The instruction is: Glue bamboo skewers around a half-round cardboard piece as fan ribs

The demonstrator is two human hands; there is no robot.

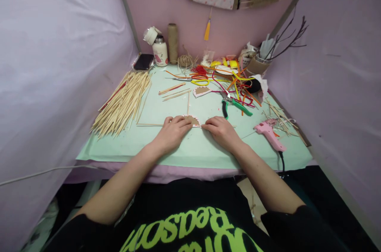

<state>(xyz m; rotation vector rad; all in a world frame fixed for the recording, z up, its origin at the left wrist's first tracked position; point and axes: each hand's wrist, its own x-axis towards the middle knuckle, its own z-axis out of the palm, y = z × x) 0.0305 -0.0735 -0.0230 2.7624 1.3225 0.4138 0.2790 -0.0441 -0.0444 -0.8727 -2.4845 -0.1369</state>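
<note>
A small half-round cardboard piece [193,121] with a white, pink-specked edge lies at the front middle of the table, its straight side along a thin wooden stick [150,125]. My left hand [176,131] is closed over the piece's left side, fingertips pressing on it. At its right corner, my right hand [219,129] pinches the edge down by the stick; its thumb is mostly hidden. Another thin stick [188,103] stretches away from the piece's top. A second cardboard half-circle [202,91] with a white rim lies farther back.
A big pile of wooden sticks [120,105] covers the left side. At right lie a pink glue gun [270,133] and green-handled pliers [238,106]. Behind are scissors [199,80], coloured pipe cleaners [235,81], a bottle [160,51], a twine spool [172,43] and a phone [143,62].
</note>
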